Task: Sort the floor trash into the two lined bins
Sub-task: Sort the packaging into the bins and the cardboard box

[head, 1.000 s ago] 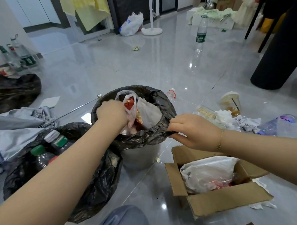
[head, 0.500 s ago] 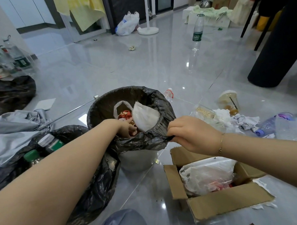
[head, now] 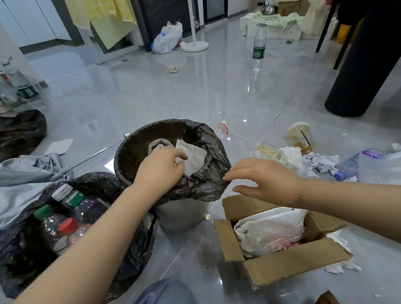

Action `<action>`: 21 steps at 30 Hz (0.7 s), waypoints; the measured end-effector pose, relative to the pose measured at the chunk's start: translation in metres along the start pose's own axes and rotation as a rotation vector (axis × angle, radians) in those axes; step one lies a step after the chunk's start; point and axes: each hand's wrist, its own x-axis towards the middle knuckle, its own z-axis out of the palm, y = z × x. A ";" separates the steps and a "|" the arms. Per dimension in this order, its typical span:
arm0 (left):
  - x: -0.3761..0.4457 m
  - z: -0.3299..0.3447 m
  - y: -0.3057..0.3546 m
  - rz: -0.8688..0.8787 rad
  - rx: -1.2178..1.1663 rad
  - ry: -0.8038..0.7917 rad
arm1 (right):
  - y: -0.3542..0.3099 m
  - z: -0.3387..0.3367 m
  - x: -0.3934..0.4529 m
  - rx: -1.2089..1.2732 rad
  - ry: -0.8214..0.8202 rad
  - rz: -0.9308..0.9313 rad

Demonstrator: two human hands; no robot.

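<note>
Left hand (head: pixel 160 170) inside the lined bin (head: pixel 208 137), fingers curled onto white paper (head: pixel 194 158). Right hand (head: pixel 265 179) above the liner edge, fingers loosely spread, holding nothing. Second bin bag (head: pixel 118 185) to the left holds capped bottles (head: pixel 66 217). Standing bottle (head: pixel 258 47) has a green label, unreadable. Cardboard box (head: pixel 291 262) near right.

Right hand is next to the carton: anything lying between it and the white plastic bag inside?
Nothing visible does. The right hand hovers open above the brown cardboard carton's far flap, and the crumpled white plastic bag lies exposed on top, all flaps folded outward. The round black-lined bin sits left, outside that path.
</note>
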 end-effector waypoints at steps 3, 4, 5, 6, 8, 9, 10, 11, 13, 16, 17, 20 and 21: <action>-0.026 -0.003 0.035 0.102 -0.211 0.088 | -0.005 -0.015 -0.015 -0.008 -0.083 0.078; -0.033 -0.002 0.047 0.149 -0.262 0.101 | -0.008 -0.022 -0.020 -0.020 -0.102 0.105; -0.039 0.000 0.060 0.193 -0.305 0.094 | -0.011 -0.029 -0.028 -0.034 -0.113 0.143; -0.044 0.003 0.073 0.229 -0.346 0.077 | -0.013 -0.035 -0.037 -0.042 -0.111 0.176; -0.053 0.011 0.096 0.242 -0.421 0.028 | -0.015 -0.044 -0.058 -0.056 -0.110 0.234; -0.057 0.018 0.109 0.240 -0.460 0.000 | -0.015 -0.048 -0.073 -0.062 -0.125 0.271; -0.061 0.025 0.120 0.235 -0.493 -0.022 | -0.013 -0.051 -0.087 -0.061 -0.144 0.305; -0.065 0.034 0.134 0.230 -0.531 -0.050 | -0.011 -0.055 -0.105 -0.057 -0.171 0.349; -0.073 0.046 0.152 0.213 -0.594 -0.109 | -0.006 -0.060 -0.130 -0.037 -0.219 0.412; -0.086 0.070 0.189 0.239 -0.647 -0.178 | 0.013 -0.066 -0.170 0.001 -0.299 0.531; -0.090 0.078 0.200 0.241 -0.668 -0.197 | 0.022 -0.067 -0.181 0.011 -0.327 0.584; -0.103 0.102 0.232 0.242 -0.699 -0.248 | 0.049 -0.062 -0.220 0.001 -0.405 0.715; -0.107 0.110 0.239 0.258 -0.695 -0.269 | 0.056 -0.058 -0.232 -0.016 -0.430 0.746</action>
